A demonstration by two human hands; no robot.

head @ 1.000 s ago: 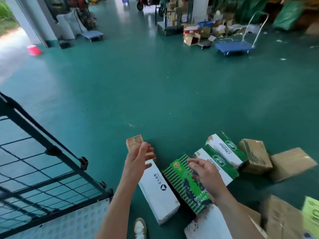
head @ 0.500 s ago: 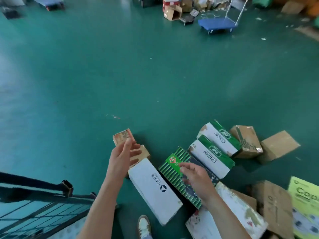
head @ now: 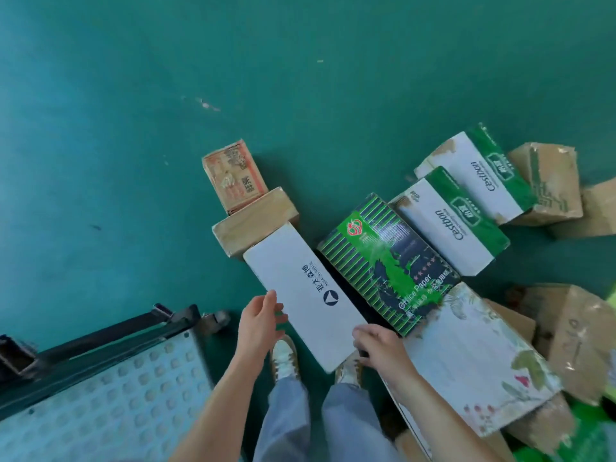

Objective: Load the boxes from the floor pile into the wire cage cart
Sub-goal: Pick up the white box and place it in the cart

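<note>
A long white box [head: 300, 291] with a dark round logo lies on the green floor in front of my feet, its far end against a small brown box [head: 253, 225]. My left hand [head: 261, 323] grips its left long edge, thumb up on the top face. My right hand [head: 380, 348] curls over the near right corner. The wire cage cart [head: 116, 335] shows at the bottom left: a dark frame and a white dimpled floor panel [head: 100, 411].
A green Office Paper box [head: 383, 261], two white-and-green Cestbon boxes [head: 446, 225], a floral white box [head: 466, 361] and brown cartons [head: 550, 181] lie to the right. An orange printed box [head: 233, 175] sits beyond the small brown one. My shoes [head: 283, 358] stand under the white box's near end.
My view has tipped down toward my feet. Both hands dropped from above the pile onto the near end of the white box, one on each side.
</note>
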